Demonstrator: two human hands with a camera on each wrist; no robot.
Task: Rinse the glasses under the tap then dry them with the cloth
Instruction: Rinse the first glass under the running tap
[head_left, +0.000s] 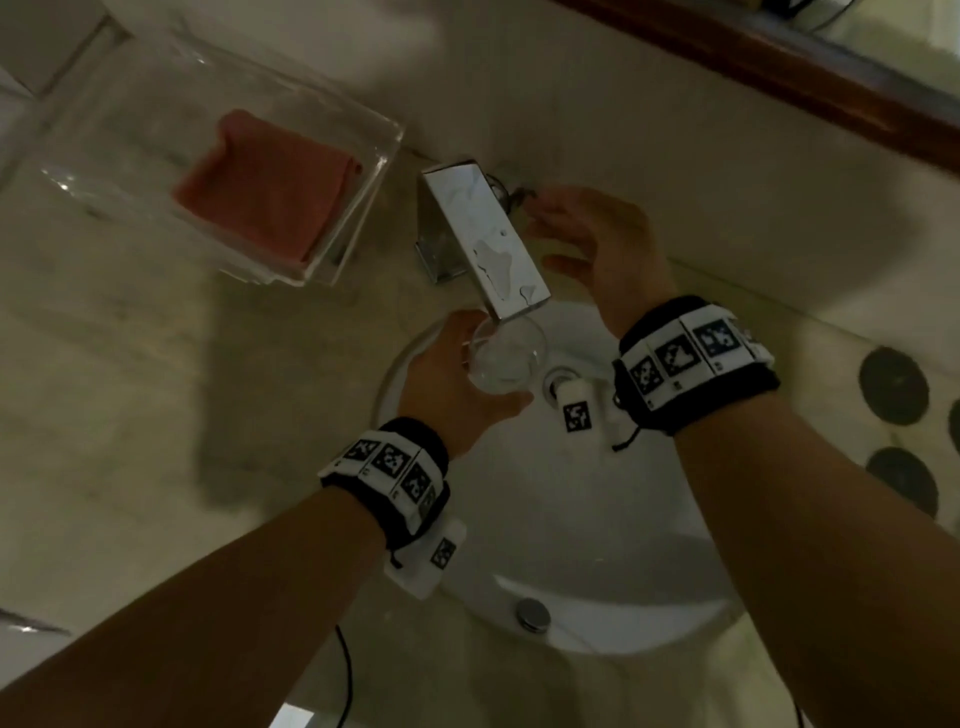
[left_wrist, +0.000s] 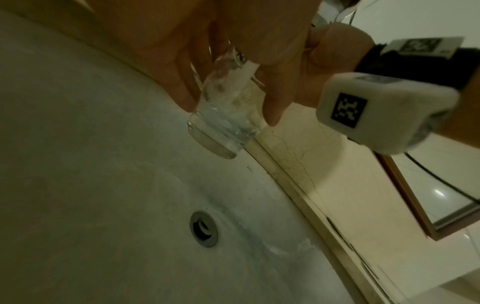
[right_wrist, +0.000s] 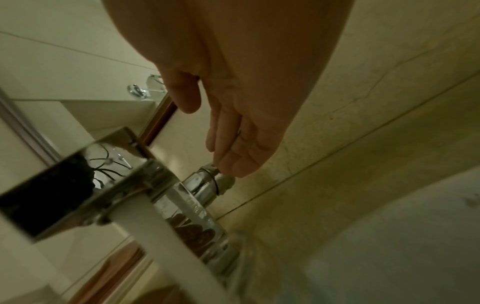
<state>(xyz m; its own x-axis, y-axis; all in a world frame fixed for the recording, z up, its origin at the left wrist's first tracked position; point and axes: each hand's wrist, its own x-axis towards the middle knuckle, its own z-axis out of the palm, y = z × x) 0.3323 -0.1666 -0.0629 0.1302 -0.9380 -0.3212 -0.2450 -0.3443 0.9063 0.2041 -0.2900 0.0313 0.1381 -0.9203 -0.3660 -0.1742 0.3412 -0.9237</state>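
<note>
Left hand (head_left: 457, 384) grip clamped on glass (head_left: 506, 358), upright under tap (head_left: 485, 236) spout; right hand (head_left: 597, 244) fingers relaxed, nearer tap handle (right_wrist: 211, 181).

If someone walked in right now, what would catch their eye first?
Water runs from the square chrome tap into the glass held by the left hand over the sink. The right hand reaches beside the tap. A red cloth lies in a clear tray on the left.
</note>
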